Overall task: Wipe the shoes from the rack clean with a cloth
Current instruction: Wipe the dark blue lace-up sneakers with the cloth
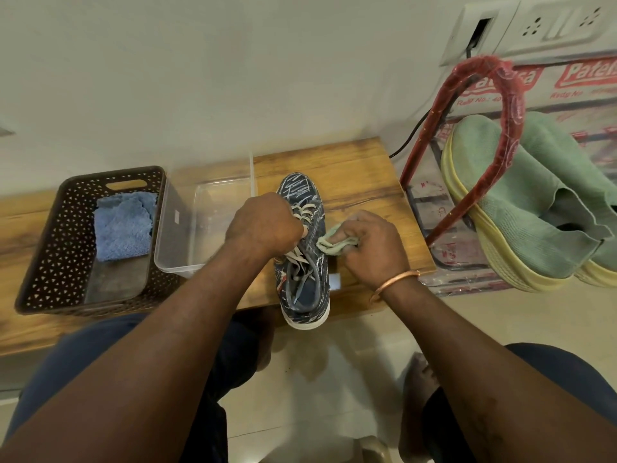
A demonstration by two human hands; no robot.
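Well, from the head view the dark blue patterned shoe (314, 265) lies on the wooden table (360, 182) with its long axis running straight away from the person: toe towards the wall, heel towards the knees and jutting out over the table's near edge. The left hand (263, 225) is curled down over the laces at mid-shoe, gripping them and pinning the shoe in place. The right hand (370, 242), a copper bangle (394, 284) on its wrist, has its fingers bunched round a pale green cloth (334, 243) and presses it against the shoe's right flank. Just left of the shoe sits a clear plastic tub (167, 228); whether the two touch is hidden behind the left hand. Left again, hard against the tub, stands a dark perforated basket (40, 248) with a blue cloth (122, 225) lying inside. Bare wood shows beyond the toe up to the wall, and on the right between the shoe and the table's edge. Past that edge stands the red-framed rack (500, 95), holding green shoes (521, 202) with yellow soles.
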